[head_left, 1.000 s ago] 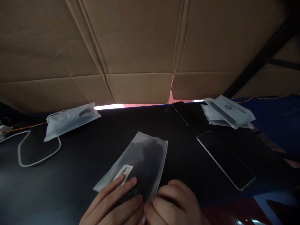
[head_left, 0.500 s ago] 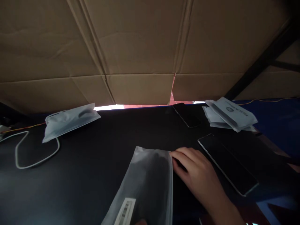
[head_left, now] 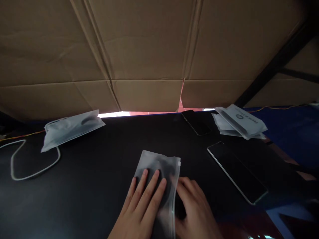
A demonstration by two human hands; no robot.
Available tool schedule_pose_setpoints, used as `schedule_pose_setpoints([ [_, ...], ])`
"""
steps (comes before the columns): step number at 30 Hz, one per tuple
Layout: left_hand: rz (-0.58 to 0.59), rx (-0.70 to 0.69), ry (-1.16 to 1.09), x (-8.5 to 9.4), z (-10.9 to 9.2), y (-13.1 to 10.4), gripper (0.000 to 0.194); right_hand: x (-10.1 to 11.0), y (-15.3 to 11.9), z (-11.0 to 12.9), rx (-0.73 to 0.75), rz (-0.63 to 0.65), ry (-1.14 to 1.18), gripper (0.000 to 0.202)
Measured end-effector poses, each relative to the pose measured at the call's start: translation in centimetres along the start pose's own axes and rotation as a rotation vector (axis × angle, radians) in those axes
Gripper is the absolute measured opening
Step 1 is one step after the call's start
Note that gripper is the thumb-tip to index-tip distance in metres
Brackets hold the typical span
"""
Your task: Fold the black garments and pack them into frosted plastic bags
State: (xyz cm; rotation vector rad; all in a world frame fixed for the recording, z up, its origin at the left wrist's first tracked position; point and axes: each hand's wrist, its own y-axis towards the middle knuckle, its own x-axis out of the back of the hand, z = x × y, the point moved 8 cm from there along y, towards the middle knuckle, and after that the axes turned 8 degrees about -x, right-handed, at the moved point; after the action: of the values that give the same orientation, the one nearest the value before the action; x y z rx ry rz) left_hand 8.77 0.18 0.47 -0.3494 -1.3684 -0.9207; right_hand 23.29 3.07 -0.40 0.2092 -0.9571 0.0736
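Observation:
A frosted plastic zip bag [head_left: 149,159] lies on the black tabletop in front of me, its slider at the far right corner. My left hand [head_left: 141,202] rests flat on top of it, fingers stretched out and slightly spread. At the bag's right, zippered edge is my right hand [head_left: 194,209], its fingers curled around that edge. Its fingertips show only blurrily through the plastic, and I cannot tell whether they are inside the bag or under it. Something dark shows faintly within the bag.
A phone [head_left: 236,172] lies to the right, with another dark phone [head_left: 195,122] behind it. Several printed white pouches [head_left: 245,121] are stacked at the back right. At the back left, another frosted bag [head_left: 74,129] lies by a white cable [head_left: 35,174]. Cardboard [head_left: 149,49] rises behind.
My left hand has come fully into view and now lies flat over the bag. My right hand has slid down from the bag's far right corner along its right edge.

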Motion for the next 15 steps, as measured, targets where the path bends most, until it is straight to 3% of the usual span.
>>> schedule_pose_setpoints([
  [2,-0.008,0.035,-0.003,0.2,0.2,-0.2,0.094,-0.7,0.8,1.0,-0.061,0.056,0.078,0.028],
  [6,-0.006,0.12,-0.044,0.6,2.4,-2.0,0.076,0.1,2.0,1.0,-0.147,0.07,0.317,0.015],
  [11,0.08,0.299,-0.097,-1.3,9.6,-7.9,0.077,3.1,2.3,-4.8,-0.299,0.013,0.369,0.027],
  [15,0.181,0.527,-0.115,-1.8,15.3,-14.0,0.066,6.6,2.1,-8.3,-0.262,-0.195,0.167,0.041],
])
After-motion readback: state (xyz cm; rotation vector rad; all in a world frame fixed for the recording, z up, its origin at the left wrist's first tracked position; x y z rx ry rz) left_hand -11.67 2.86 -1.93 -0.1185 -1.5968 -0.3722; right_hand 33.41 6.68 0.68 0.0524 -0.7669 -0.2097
